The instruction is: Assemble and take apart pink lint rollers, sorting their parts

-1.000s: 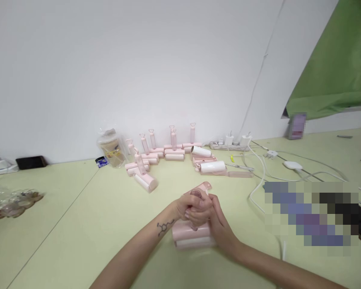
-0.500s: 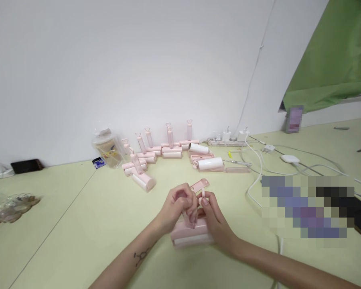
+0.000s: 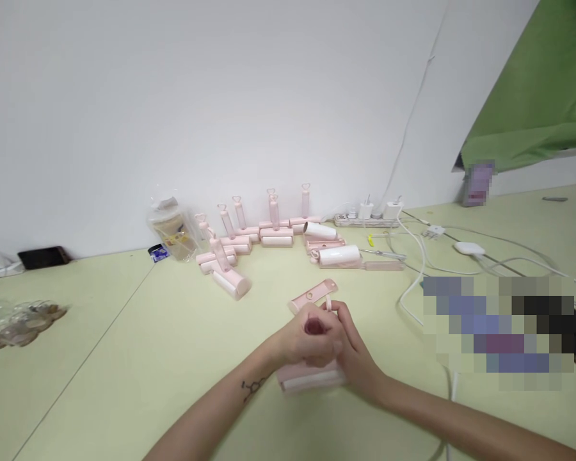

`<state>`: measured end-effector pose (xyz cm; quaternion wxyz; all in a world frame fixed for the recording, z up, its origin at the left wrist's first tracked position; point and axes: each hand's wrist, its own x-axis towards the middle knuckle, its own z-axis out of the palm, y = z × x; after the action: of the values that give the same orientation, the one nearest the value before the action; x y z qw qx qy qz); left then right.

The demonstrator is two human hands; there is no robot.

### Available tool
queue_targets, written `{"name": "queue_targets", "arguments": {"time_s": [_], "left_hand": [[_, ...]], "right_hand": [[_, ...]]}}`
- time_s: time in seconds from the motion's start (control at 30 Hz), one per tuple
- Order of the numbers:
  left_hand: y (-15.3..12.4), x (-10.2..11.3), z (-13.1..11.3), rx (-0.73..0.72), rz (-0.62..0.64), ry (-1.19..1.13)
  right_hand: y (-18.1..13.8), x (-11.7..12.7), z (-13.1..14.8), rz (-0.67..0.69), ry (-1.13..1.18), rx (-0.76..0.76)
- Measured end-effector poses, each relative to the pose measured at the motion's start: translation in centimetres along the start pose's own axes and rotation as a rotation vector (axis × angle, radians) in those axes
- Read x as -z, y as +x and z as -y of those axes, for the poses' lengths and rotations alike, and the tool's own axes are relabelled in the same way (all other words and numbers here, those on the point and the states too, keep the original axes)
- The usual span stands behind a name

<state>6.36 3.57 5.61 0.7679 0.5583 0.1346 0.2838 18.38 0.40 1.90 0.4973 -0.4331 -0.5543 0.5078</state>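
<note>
My left hand (image 3: 312, 339) is closed in a fist round what looks like a translucent pink lint roller handle, mostly hidden by the fingers. Pressed against it on the right, my right hand (image 3: 358, 355) is closed on a small pale pink loop (image 3: 329, 302) that pokes up past its fingers. Beneath both hands lies a pink lint roller head (image 3: 312, 379) with a white roll, partly covered by them. Just beyond the hands rests a loose pink cover piece (image 3: 319, 293) with a small round hole.
Several pink lint rollers (image 3: 276, 237) with upright handles stand along the wall. White rolls (image 3: 338, 256) and scissors (image 3: 388, 255) lie right of them. A power strip (image 3: 365, 221), white cables (image 3: 413, 288), a bagged cup (image 3: 173, 230) and a dark phone (image 3: 43, 257) are also around.
My left hand has turned and moved slightly right, over the roller head and against my right hand. The translucent part below its fingers is now hidden. The view has shifted a little.
</note>
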Motion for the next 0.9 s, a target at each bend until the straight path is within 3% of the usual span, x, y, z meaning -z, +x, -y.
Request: {"name": "queue_targets", "arguments": {"time_s": [0.17,0.3,0.53,0.77,0.9], "left_hand": [[0.0,0.0,0.6,-0.014,-0.048,0.001],[0.1,0.2,1.2,-0.014,-0.081,0.021],[0.4,-0.1,1.2,-0.024,-0.202,0.16],[0.8,0.9,1.0,0.007,-0.049,0.222],[0.7,1.5,1.1,0.014,-0.058,0.35]], "right_hand": [[0.6,0.8,0.8,0.065,-0.019,0.003],[2.1,2.3,3.6,0.091,0.047,0.082],[3.1,2.1,8.4,0.395,0.108,0.078],[3.3,1.0,7.6,0.385,-0.182,0.204],[2.9,0.6,6.7,0.377,-0.155,0.206]]}}
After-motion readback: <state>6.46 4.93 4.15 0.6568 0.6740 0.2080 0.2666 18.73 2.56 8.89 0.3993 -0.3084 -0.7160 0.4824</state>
